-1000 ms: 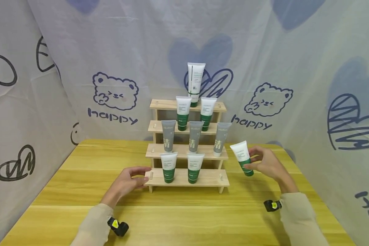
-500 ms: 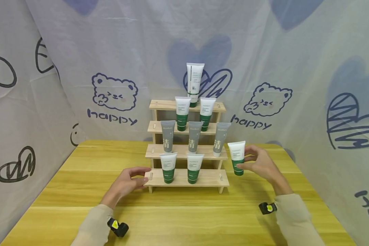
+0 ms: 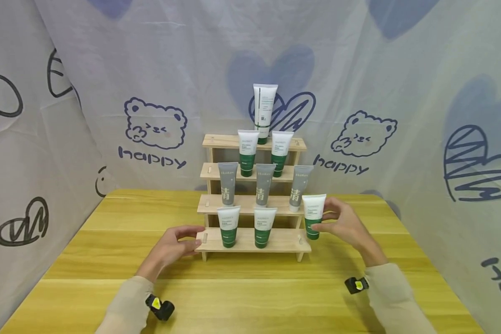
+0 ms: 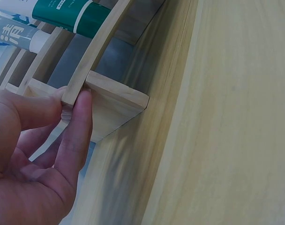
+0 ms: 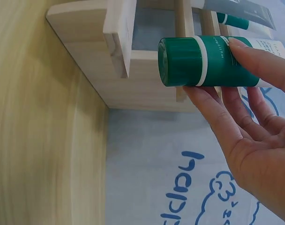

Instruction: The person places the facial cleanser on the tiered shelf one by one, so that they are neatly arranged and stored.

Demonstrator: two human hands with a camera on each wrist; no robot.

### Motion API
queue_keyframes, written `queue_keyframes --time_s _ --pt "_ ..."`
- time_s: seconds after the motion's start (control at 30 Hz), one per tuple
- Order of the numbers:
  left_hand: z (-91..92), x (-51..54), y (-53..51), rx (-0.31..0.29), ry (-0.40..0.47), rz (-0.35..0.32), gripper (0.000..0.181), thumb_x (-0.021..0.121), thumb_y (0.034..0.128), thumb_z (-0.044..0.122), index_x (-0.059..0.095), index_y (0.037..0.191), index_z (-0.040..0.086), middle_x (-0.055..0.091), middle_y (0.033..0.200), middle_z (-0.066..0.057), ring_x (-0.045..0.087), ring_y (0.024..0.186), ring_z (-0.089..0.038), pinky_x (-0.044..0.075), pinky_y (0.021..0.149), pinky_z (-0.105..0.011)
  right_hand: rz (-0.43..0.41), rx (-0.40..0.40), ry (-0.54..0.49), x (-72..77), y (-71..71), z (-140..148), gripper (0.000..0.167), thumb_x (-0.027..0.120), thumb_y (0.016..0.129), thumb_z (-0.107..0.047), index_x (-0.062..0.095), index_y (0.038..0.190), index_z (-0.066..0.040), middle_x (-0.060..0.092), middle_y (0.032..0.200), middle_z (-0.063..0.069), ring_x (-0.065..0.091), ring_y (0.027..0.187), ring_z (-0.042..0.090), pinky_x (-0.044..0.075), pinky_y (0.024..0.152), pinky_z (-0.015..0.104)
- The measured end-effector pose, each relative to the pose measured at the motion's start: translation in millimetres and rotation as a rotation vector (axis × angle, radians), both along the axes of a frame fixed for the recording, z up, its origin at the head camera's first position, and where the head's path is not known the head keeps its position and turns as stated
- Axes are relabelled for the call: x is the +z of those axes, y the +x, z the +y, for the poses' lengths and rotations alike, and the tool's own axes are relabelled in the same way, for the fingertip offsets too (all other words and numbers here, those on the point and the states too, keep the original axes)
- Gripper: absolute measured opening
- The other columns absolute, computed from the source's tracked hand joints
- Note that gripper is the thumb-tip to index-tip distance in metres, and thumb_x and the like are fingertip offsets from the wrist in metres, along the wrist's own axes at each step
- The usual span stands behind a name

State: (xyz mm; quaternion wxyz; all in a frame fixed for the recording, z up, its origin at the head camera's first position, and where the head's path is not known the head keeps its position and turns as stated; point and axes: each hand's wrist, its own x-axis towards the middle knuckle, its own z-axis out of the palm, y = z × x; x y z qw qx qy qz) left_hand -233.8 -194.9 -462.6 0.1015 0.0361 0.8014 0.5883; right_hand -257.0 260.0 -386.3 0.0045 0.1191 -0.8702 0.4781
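My right hand (image 3: 343, 223) holds a white and green squeeze tube (image 3: 313, 214) upright, cap down, just off the right end of the lowest shelf. In the right wrist view, thumb and fingers pinch this tube (image 5: 217, 61) from both sides. My left hand (image 3: 174, 246) grips the left end of the lowest shelf of a wooden tiered stand (image 3: 244, 242). Seen from the left wrist, thumb and index finger pinch the board's end (image 4: 76, 89). Two more white and green tubes, one to the left (image 3: 228, 227) and one in the middle (image 3: 264, 227), stand on that shelf.
Grey tubes (image 3: 265, 185) line the second shelf. Above them stand two white and green tubes (image 3: 247, 153), with a taller white tube (image 3: 265, 111) on top. A wooden table (image 3: 250, 292) bears the stand, and a printed curtain (image 3: 217, 55) hangs behind.
My right hand has moved left with the tube toward the lowest shelf, and the tube has turned from tilted to nearly upright. The left hand stays on the stand.
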Motion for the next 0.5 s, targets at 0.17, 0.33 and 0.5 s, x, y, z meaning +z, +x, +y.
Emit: queue_keyframes --time_s 0.17,0.33,0.5 --pt "-0.6 0.6 -0.1 -0.001 -0.012 0.004 0.043 0.067 0.0995 0.012 0.061 0.142 0.007 0.054 0.15 -0.022 0.067 0.114 -0.022 0.063 0.093 -0.035 -0.006 0.016 -0.019 -3.5 0.0 -6.0 0.055 0.087 0.08 -0.007 0.059 0.126 0.002 0.065 0.125 0.024 0.07 0.108 0.032 0.062 0.09 0.04" --pt "-0.5 1.0 0.5 0.004 -0.013 -0.002 0.043 0.068 0.0994 0.013 0.062 0.142 0.008 0.054 0.15 -0.021 0.067 0.115 -0.023 0.063 0.093 -0.035 -0.004 0.033 -0.041 -7.7 0.4 -10.6 0.055 0.087 0.08 -0.006 0.059 0.126 0.002 0.065 0.124 0.023 0.07 0.106 0.03 0.062 0.089 0.038" --pt "-0.4 1.0 0.4 0.002 -0.011 -0.004 0.043 0.068 0.0995 0.012 0.062 0.142 0.008 0.054 0.15 -0.021 0.067 0.115 -0.022 0.063 0.093 -0.035 -0.009 0.02 -0.052 -10.8 1.8 -14.6 0.056 0.086 0.08 -0.006 0.057 0.128 0.001 0.065 0.126 0.023 0.069 0.108 0.031 0.061 0.091 0.038"
